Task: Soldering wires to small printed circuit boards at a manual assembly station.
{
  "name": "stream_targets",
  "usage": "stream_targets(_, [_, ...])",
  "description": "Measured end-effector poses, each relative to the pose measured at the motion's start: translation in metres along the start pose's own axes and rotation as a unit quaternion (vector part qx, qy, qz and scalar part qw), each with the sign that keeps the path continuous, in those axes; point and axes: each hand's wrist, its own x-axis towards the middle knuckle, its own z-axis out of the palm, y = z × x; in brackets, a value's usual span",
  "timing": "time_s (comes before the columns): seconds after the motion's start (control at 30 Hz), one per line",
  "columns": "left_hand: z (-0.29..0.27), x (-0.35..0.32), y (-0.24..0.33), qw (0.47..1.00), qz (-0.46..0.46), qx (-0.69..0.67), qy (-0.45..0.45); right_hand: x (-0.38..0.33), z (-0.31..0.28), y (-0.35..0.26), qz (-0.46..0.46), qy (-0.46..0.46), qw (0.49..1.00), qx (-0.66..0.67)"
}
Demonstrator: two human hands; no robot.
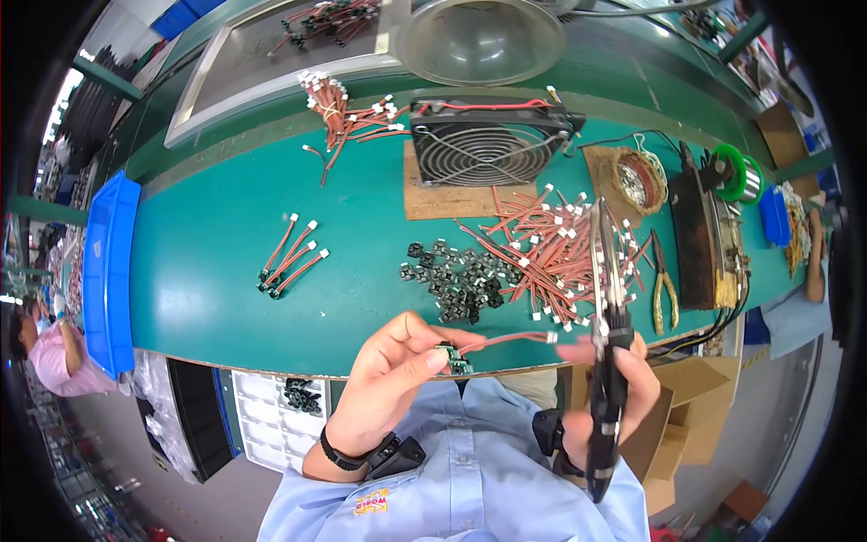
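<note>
The left hand (388, 375) pinches a small black connector (454, 359) above the desk (217, 244) edge; its red wire (510, 340) runs right (nearly level) toward the right hand (623, 384), closed around tweezers (607, 271).

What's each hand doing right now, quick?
Left hand: closed, pinching a small red wire lead with connector.
Right hand: closed around long black tweezers.
</note>
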Motion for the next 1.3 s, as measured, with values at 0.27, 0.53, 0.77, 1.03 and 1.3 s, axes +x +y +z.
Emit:
stream_targets(0.27, [0.002,0.004,0.003,0.993,0.085,0.030,0.077,-0.022,-0.018,-0.006,-0.035,-0.120,0.991,-0.050])
stream_targets(0.53, [0.009,0.005,0.003,0.982,0.118,0.077,0.124,-0.020,-0.010,-0.011,-0.034,-0.170,0.984,-0.045])
stream_targets(0.77, [0.010,0.005,0.002,0.981,0.129,0.079,0.119,-0.020,-0.008,-0.010,-0.033,-0.177,0.983,-0.041])
stream_targets(1.03, [0.006,0.004,0.001,0.982,0.135,0.087,0.097,-0.020,-0.008,-0.010,-0.033,-0.178,0.983,-0.043])
stream_targets(1.3, [0.006,0.004,0.000,0.984,0.133,0.085,0.086,-0.021,-0.011,-0.009,-0.031,-0.188,0.980,-0.050])
